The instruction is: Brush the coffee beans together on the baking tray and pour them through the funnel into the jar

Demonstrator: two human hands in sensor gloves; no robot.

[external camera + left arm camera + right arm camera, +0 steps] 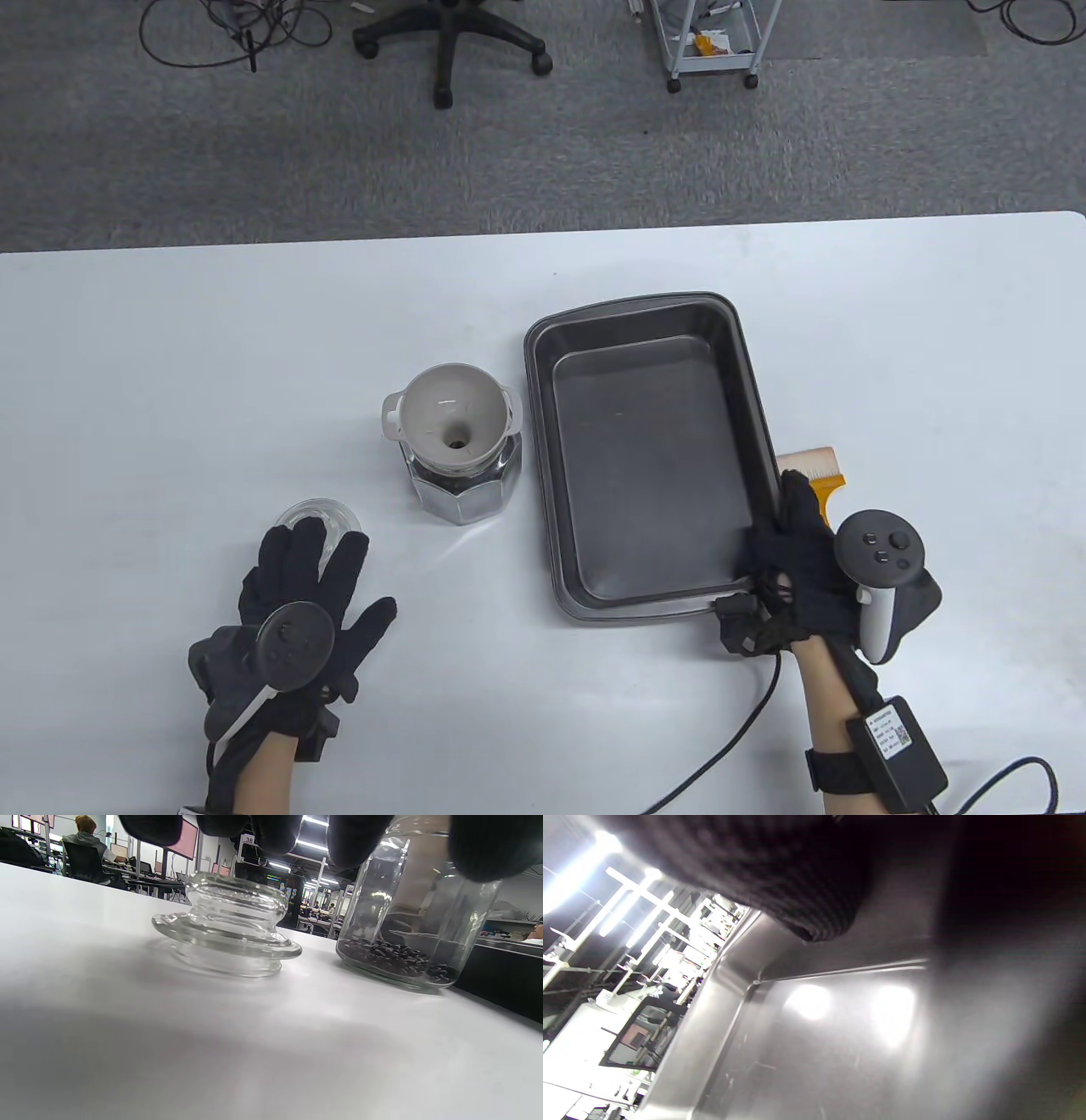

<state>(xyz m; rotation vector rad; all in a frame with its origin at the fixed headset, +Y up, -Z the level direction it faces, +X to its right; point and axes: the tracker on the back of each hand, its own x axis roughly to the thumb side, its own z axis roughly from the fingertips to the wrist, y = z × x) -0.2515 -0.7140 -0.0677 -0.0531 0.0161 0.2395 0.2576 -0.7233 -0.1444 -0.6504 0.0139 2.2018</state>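
while the left hand point(293, 611) lies flat near the table's point(170, 382) front edge with its fingers straight and spread, holding nothing, its fingertips reach the near side of a glass lid point(318, 519) that sits on the table just beyond them; whether they touch the lid cannot be told. further right, near the middle of the table, the jar point(462, 488) stands upright with the pale funnel point(450, 416) seated in its mouth, and the left wrist view shows coffee beans point(398, 957) lying dark across the jar's bottom. just beside the jar, apart from it, the baking tray point(649, 458) rests flat, its long sides running from the front toward the back edge, its floor bare and shiny. at the tray's front right corner the right hand point(806, 569) grips the rim, fingers curled over the edge, and the right wrist view shows a gloved finger on the inner wall. against the tray's right side, partly hidden under that hand, lies the brush point(814, 475) with pale bristles and an orange body.
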